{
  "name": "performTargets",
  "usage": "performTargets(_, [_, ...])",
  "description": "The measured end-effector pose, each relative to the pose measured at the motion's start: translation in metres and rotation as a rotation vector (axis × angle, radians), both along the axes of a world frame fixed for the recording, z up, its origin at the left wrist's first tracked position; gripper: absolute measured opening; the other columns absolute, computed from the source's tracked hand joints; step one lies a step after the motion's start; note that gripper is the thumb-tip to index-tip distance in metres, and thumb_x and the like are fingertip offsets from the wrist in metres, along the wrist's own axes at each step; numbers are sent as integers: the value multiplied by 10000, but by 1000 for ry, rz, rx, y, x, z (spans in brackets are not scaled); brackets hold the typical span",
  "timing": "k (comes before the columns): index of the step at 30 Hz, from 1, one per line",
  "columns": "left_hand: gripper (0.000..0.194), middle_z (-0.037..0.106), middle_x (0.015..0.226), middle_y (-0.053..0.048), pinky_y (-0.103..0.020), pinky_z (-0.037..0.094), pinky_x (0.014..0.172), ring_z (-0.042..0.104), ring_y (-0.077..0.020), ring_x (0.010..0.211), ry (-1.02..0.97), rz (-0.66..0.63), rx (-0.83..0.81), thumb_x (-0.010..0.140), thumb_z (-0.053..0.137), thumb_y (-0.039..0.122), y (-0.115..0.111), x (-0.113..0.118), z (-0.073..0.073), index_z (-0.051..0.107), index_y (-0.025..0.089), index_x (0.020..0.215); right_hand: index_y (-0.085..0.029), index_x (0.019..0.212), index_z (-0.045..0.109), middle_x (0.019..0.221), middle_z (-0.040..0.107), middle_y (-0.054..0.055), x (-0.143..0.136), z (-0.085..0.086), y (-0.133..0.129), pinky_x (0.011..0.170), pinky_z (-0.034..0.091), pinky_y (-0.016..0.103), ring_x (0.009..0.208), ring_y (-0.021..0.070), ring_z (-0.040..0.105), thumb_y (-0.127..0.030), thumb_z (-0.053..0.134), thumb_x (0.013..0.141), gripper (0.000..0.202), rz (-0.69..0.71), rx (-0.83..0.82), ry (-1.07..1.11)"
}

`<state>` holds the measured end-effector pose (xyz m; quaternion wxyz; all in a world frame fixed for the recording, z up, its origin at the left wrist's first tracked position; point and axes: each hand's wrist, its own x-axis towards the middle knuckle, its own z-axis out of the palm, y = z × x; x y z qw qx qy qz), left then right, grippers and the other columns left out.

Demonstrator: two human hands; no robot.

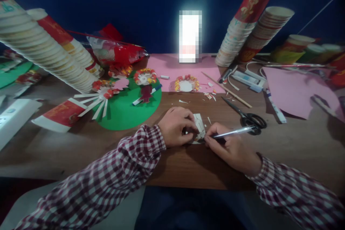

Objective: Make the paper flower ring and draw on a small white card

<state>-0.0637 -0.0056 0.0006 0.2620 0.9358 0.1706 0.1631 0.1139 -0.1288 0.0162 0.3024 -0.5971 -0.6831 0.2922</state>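
My left hand (178, 128) is curled, its thumb and fingertips closed on a small white paper cutout (198, 123) with lines drawn on it. The cutout lies low on the wooden table, its left part hidden under my fingers. My right hand (231, 149) holds a slim pen (235, 132), whose shiny end points up to the right. Its fingertips are at the cutout's lower right edge; the pen's tip is hard to make out. Just beyond my right hand lie scissors (250, 119) with black handles. White paper scraps (208, 96) are scattered past the cutout.
Tall paper cup stacks lean at left (45, 39) and right (237, 25). Left of my hands, a green paper disc (115, 115) bears paper flowers and a marker. Pink sheets (161, 64), a wooden stick (226, 89), another marker (276, 107) and a cut cup (61, 115) lie around.
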Motion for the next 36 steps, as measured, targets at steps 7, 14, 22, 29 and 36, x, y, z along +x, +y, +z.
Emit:
performTargets(7, [161, 632, 943, -16, -336, 361, 881, 544, -169, 911, 3, -17, 1, 722, 631, 239, 1, 0, 0, 720, 260, 855, -195, 833, 533, 728, 591, 5, 0, 0, 0, 610, 419, 260, 665, 139, 554, -277, 483, 898, 116, -3, -31, -24])
performTargets(14, [154, 634, 945, -15, -342, 364, 875, 545, -175, 916, 6, -13, 6, 721, 640, 253, 1, 0, 0, 720, 263, 852, -194, 838, 542, 733, 600, 13, -1, 1, 1, 613, 428, 269, 666, 144, 559, -273, 488, 896, 112, 15, -34, -37])
performTargets(22, [152, 633, 941, -14, -332, 365, 881, 546, -170, 920, 21, -13, 6, 716, 650, 253, 1, 0, 1, 723, 265, 849, -191, 841, 548, 744, 610, 17, -2, 1, 0, 625, 435, 271, 683, 149, 571, -289, 490, 895, 126, 13, -38, -41])
performTargets(29, [145, 630, 933, -11, -333, 364, 880, 544, -169, 913, 15, -10, 7, 711, 654, 249, 1, 0, 1, 720, 259, 839, -192, 847, 555, 744, 620, 21, -2, 2, 1, 632, 438, 275, 689, 154, 579, -285, 492, 897, 123, 12, -31, -45])
performTargets(36, [158, 632, 944, -12, -338, 357, 890, 543, -170, 920, 24, -9, 4, 711, 641, 232, 0, 0, 1, 720, 260, 845, -197, 797, 530, 719, 599, 3, 0, 3, 1, 625, 432, 257, 669, 134, 566, -248, 472, 904, 132, -10, 3, 28])
